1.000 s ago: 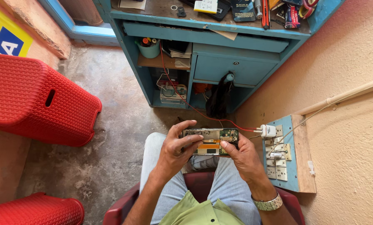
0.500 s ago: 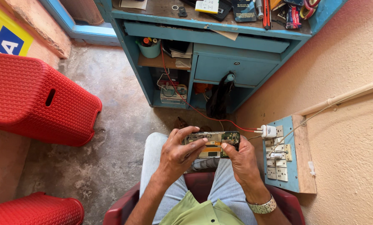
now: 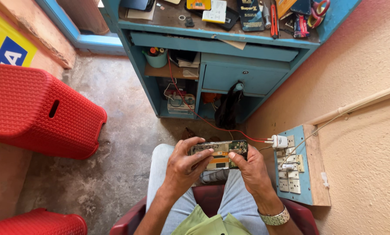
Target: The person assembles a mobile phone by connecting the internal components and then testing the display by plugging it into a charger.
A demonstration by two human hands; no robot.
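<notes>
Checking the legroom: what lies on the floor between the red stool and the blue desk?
Head view: bare grey concrete floor separates the red stool from the blue desk; nothing lies there.

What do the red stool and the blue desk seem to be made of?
Red stool: probably moulded plastic, judging by its woven-pattern surface and cut handle slot. Blue desk: apparently painted wood, matte, with worn edges and flat boards.

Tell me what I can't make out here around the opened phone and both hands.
Head view only:
- Opened phone: left end covered by the left hand; board parts too small to identify.
- Right hand: its grip on the underside is hidden by the phone.
- Red wire: upper end lost in the shelf clutter.
- Blue desk: top cut off by the frame edge.
</notes>
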